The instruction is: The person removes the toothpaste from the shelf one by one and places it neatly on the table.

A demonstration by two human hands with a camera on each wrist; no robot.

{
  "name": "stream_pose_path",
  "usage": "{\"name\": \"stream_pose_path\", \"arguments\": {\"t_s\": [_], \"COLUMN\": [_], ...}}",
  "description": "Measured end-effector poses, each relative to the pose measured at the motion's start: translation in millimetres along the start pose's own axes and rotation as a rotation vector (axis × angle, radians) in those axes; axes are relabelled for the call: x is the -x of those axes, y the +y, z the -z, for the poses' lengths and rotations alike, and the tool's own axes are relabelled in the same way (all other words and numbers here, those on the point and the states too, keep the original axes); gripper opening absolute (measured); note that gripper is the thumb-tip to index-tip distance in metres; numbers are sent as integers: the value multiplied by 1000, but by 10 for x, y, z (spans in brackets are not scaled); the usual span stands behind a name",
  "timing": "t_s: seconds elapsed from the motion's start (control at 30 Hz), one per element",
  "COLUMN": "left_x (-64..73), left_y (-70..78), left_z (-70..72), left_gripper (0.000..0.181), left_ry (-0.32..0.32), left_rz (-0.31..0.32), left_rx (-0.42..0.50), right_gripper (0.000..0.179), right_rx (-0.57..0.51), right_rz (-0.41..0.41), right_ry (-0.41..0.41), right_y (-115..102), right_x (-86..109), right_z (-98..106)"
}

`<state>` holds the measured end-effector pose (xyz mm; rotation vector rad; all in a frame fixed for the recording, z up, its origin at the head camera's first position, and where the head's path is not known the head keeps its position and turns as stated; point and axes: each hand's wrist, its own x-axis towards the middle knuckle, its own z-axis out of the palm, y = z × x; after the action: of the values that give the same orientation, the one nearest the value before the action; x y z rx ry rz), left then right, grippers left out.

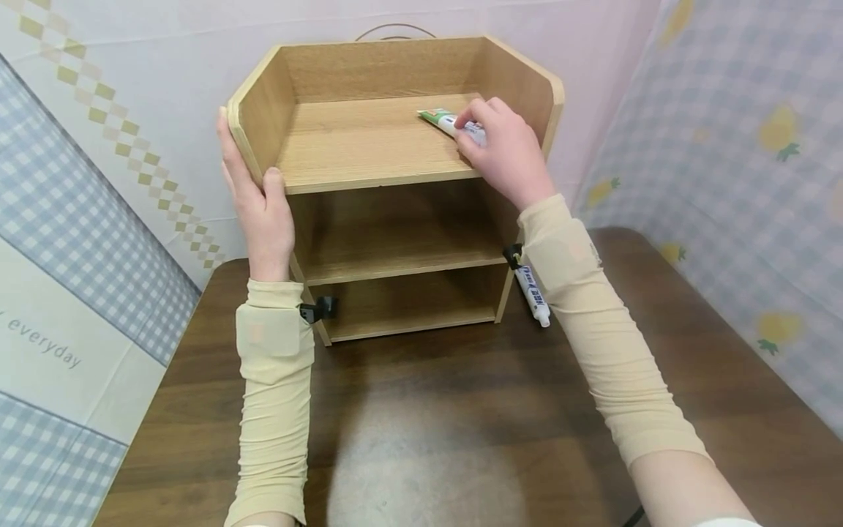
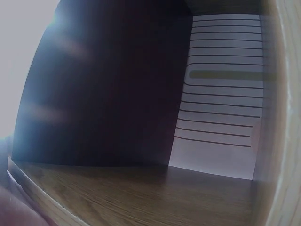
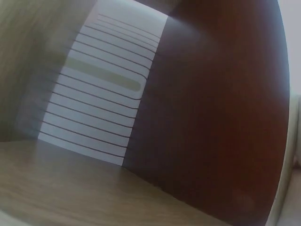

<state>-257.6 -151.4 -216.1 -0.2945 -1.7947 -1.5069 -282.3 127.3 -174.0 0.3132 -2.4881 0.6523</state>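
A three-level wooden shelf [image 1: 382, 179] stands on the table, its top level walled at the back and sides. On that top board lies a green and white toothpaste tube [image 1: 436, 117], slanting toward the front right. My right hand [image 1: 503, 150] pinches the near end of this tube between thumb and fingers, covering part of it. At the opposite side, my left hand [image 1: 257, 208] holds the shelf's left side panel, fingers along the outside and thumb at the front edge. Both wrist views look into the shelf's compartments, with a wooden board [image 2: 141, 193] low in the left one.
A second tube, white and blue with a white cap [image 1: 532, 296], lies right of the shelf, partly behind my right sleeve. The dark wooden table [image 1: 421, 410] extends in front. Patterned cloth [image 1: 724, 146] hangs around the back and sides. Lined white material [image 3: 94, 89] shows behind the compartments.
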Motion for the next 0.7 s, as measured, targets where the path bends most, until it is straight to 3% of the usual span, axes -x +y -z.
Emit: {"name": "stream_pose_path", "arguments": {"t_s": [0.27, 0.47, 0.7], "left_x": [-1, 13, 17], "left_y": [-12, -19, -27], "left_z": [5, 13, 19], "left_gripper": [71, 71, 71], "left_ry": [0, 7, 10], "left_rz": [7, 10, 14], "left_rx": [1, -4, -14], "right_gripper": [24, 20, 16], "right_rx": [-12, -49, -162], "right_rz": [83, 119, 195], "right_ry": [109, 141, 228], "right_y": [31, 37, 84], "right_x": [143, 211, 324], "right_z": [-61, -70, -97]}}
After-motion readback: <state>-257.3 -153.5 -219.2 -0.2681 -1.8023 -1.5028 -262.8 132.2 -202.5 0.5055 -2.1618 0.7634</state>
